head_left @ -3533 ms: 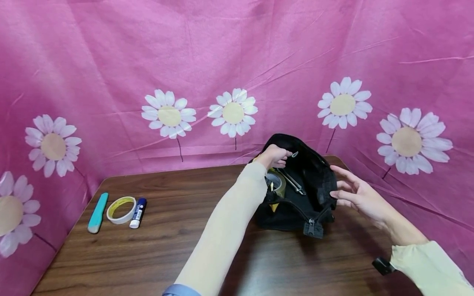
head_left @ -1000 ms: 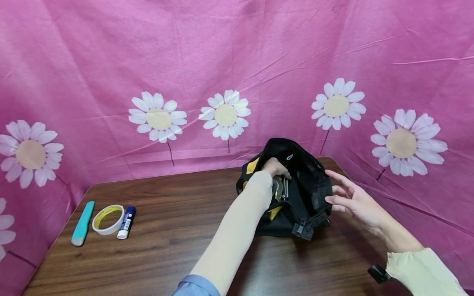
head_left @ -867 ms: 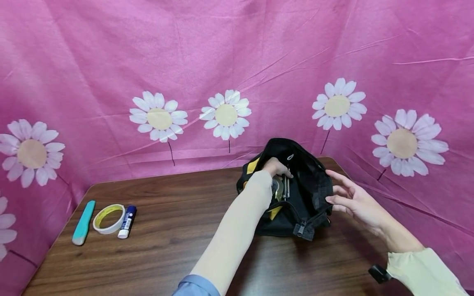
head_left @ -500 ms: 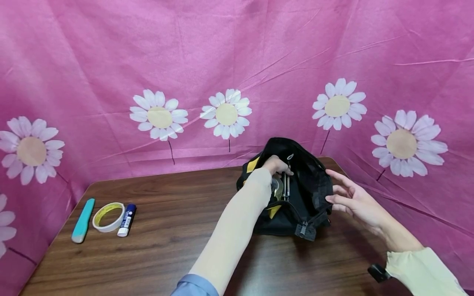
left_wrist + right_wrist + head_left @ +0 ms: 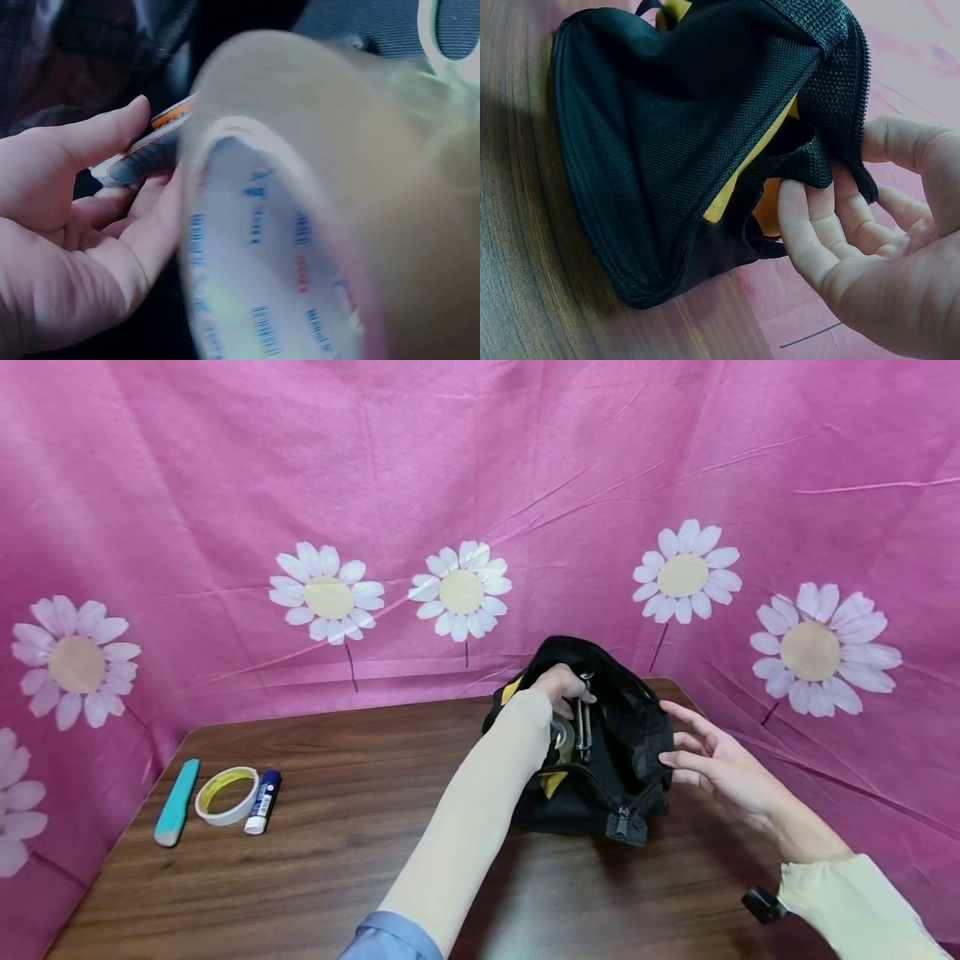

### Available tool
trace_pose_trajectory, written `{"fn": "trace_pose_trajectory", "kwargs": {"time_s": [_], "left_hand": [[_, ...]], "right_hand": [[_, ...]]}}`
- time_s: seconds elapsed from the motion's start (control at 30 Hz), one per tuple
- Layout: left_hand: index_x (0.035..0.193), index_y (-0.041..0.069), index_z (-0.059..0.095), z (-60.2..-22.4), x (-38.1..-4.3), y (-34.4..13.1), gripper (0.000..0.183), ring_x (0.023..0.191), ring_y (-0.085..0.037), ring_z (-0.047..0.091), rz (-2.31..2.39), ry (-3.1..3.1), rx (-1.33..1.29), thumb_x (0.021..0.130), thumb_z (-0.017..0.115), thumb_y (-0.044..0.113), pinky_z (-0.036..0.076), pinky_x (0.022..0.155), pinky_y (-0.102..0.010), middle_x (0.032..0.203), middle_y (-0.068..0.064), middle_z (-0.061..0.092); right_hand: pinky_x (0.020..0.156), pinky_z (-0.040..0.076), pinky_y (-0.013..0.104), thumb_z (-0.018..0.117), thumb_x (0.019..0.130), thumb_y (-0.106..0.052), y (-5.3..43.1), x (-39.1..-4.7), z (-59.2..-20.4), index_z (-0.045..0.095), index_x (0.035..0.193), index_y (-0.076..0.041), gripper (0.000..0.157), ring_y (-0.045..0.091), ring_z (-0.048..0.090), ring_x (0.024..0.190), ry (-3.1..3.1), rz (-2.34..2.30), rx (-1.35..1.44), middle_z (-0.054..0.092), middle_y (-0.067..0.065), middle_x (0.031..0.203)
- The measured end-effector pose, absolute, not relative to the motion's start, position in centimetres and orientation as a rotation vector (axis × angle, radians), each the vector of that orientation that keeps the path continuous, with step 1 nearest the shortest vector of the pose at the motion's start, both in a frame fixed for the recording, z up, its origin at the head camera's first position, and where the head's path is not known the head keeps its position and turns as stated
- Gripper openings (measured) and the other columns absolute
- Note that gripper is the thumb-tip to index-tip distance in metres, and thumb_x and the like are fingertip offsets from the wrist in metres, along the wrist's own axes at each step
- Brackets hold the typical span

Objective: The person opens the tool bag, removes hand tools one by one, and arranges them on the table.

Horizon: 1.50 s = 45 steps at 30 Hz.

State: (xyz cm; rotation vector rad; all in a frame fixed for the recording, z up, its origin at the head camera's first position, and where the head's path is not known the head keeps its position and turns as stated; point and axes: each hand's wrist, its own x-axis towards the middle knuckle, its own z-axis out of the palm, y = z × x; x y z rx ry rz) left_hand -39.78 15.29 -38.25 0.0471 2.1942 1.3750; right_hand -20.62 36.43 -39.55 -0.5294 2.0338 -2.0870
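Observation:
A black bag (image 5: 558,814) with yellow panels lies unzipped on the table. My left hand (image 5: 564,687) is inside its mouth. In the left wrist view, the thumb and fingers of that hand (image 5: 82,232) pinch a grey utility knife (image 5: 142,161) with a black grip and an orange stripe; its far end is hidden behind a roll of brown packing tape (image 5: 262,82). The tape roll fills the foreground there, blurred. My right hand (image 5: 723,768) pinches the zippered edge of the bag (image 5: 667,127) between thumb and fingers, at the right side of the opening.
On the table's left lie a turquoise cutter-like tool (image 5: 177,803), a white tape roll (image 5: 225,817) with a yellow inside, and a blue-and-white glue stick (image 5: 263,802). A pale green loop (image 5: 429,34) shows inside the bag. Pink flowered cloth (image 5: 420,460) hangs behind.
My left hand has gone from near the upper inside wall down to the knife, then risen slightly with it. The knife stands more upright. My right hand keeps its grip on the bag's edge.

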Motion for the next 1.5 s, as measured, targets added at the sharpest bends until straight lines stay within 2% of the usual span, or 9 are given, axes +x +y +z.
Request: {"fn": "trace_pose_trajectory", "kwargs": {"time_s": [0.2, 0.4, 0.57, 0.77, 0.97, 1.13, 1.27, 1.4, 1.5], "left_hand": [[0.103, 0.0, 0.067, -35.5, -39.6, 14.9, 0.016, 0.094, -0.034, 0.07, 1.37, 2.091, 0.046, 0.094, 0.074, 0.011, 0.062, 0.072, -0.033, 0.118, -0.025, 0.063], [0.1, 0.002, 0.065, -33.4, -38.9, 13.8, 0.012, 0.099, -0.035, 0.07, 1.321, 2.085, 0.078, 0.096, 0.071, 0.012, 0.061, 0.081, -0.034, 0.122, -0.025, 0.061], [0.095, 0.003, 0.067, -32.1, -38.7, 12.4, 0.01, 0.091, -0.032, 0.068, 1.318, 2.041, 0.106, 0.096, 0.072, 0.012, 0.06, 0.085, -0.036, 0.118, -0.024, 0.063], [0.09, 0.005, 0.061, -30.5, -38.2, 10.7, 0.015, 0.086, -0.029, 0.068, 1.342, 1.983, 0.158, 0.097, 0.07, 0.014, 0.059, 0.088, -0.037, 0.114, -0.023, 0.063], [0.104, 0.004, 0.053, -28.6, -37.6, 9.2, 0.021, 0.089, -0.031, 0.066, 1.406, 1.958, 0.176, 0.097, 0.07, 0.016, 0.061, 0.082, -0.038, 0.108, -0.019, 0.058], [0.109, 0.003, 0.054, -27.1, -37.1, 7.2, 0.024, 0.084, -0.028, 0.066, 1.431, 1.979, 0.252, 0.1, 0.067, 0.021, 0.062, 0.077, -0.038, 0.101, -0.016, 0.058], [0.11, 0.006, 0.053, -26.3, -36.2, 4.5, 0.022, 0.079, -0.026, 0.065, 1.449, 2.01, 0.327, 0.104, 0.061, 0.026, 0.061, 0.076, -0.041, 0.092, -0.014, 0.06], [0.117, 0.007, 0.049, -26.2, -35.0, 0.6, 0.026, 0.078, -0.029, 0.064, 1.472, 2.052, 0.353, 0.106, 0.056, 0.029, 0.061, 0.075, -0.046, 0.092, -0.016, 0.06], [0.12, 0.008, 0.047, -26.8, -34.0, -2.3, 0.027, 0.078, -0.028, 0.063, 1.504, 2.054, 0.33, 0.106, 0.055, 0.03, 0.061, 0.073, -0.045, 0.093, -0.015, 0.058]], "right_hand": [[0.085, 0.059, 0.029, 0.049, 0.103, 0.008, 36.5, -20.6, -39.6, 0.019, 0.162, -0.017, 0.071, 0.013, 0.067, 0.104, 2.007, -2.098, -0.552, 0.055, -0.001, 0.1], [0.086, 0.058, 0.029, 0.049, 0.103, 0.008, 36.5, -20.6, -39.6, 0.02, 0.162, -0.018, 0.071, 0.014, 0.067, 0.104, 2.003, -2.099, -0.551, 0.056, 0.0, 0.102], [0.087, 0.058, 0.031, 0.048, 0.103, 0.008, 36.3, -20.8, -39.5, 0.02, 0.162, -0.018, 0.071, 0.015, 0.067, 0.104, 1.976, -2.109, -0.542, 0.059, 0.003, 0.106], [0.087, 0.058, 0.031, 0.048, 0.103, 0.008, 36.2, -20.9, -39.6, 0.019, 0.162, -0.019, 0.071, 0.015, 0.067, 0.104, 1.943, -2.118, -0.534, 0.061, 0.003, 0.107], [0.086, 0.058, 0.029, 0.05, 0.103, 0.006, 36.6, -21.1, -39.6, 0.023, 0.161, -0.022, 0.069, 0.014, 0.068, 0.105, 1.966, -2.104, -0.515, 0.055, 0.0, 0.1], [0.087, 0.058, 0.03, 0.05, 0.104, 0.004, 37.0, -21.2, -39.1, 0.024, 0.161, -0.023, 0.068, 0.015, 0.067, 0.107, 1.941, -2.122, -0.536, 0.051, 0.001, 0.099], [0.085, 0.059, 0.03, 0.046, 0.104, 0.007, 37.2, -21.3, -39.2, 0.023, 0.161, -0.023, 0.068, 0.015, 0.067, 0.106, 1.918, -2.134, -0.581, 0.055, 0.001, 0.103], [0.087, 0.058, 0.031, 0.046, 0.104, 0.006, 37.0, -21.2, -39.4, 0.023, 0.161, -0.023, 0.068, 0.015, 0.067, 0.106, 1.895, -2.133, -0.599, 0.054, 0.001, 0.101], [0.088, 0.058, 0.032, 0.045, 0.105, 0.007, 36.8, -21.3, -39.5, 0.023, 0.162, -0.023, 0.068, 0.016, 0.067, 0.106, 1.888, -2.121, -0.608, 0.054, 0.001, 0.1]]}}
